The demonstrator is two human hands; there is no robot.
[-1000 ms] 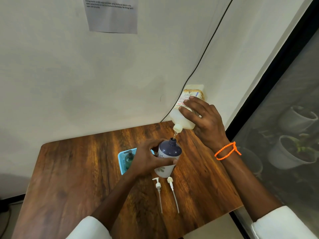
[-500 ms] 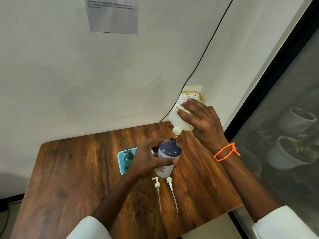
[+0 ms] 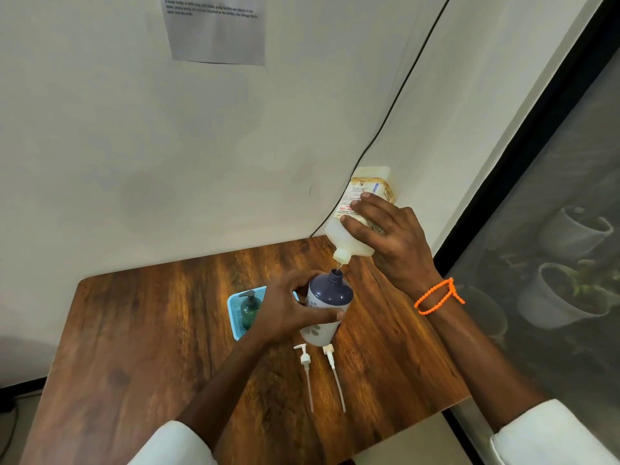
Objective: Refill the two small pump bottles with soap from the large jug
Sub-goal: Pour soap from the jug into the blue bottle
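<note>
My right hand (image 3: 392, 241) grips the large translucent soap jug (image 3: 360, 209), tipped neck-down above the table. A thin thread of soap runs from its spout into the open neck of a small pump bottle (image 3: 327, 305), white with a dark blue top. My left hand (image 3: 288, 308) wraps around that bottle and holds it upright on the wooden table (image 3: 151, 330). A second small bottle (image 3: 250, 308), green with its dark pump on, stands in a blue tray (image 3: 235, 312) behind my left hand. Two white pump heads (image 3: 322, 365) with long tubes lie side by side in front of the white bottle.
The table stands in a corner against a white wall. A black cable (image 3: 396, 105) runs down the wall to the table's far right corner. A dark window frame and glass bound the right side, with plant pots (image 3: 563, 297) behind the glass. A paper notice (image 3: 214, 28) hangs on the wall.
The jug has tipped slightly steeper and its spout sits closer over the bottle's neck. Both hands otherwise keep their hold and place.
</note>
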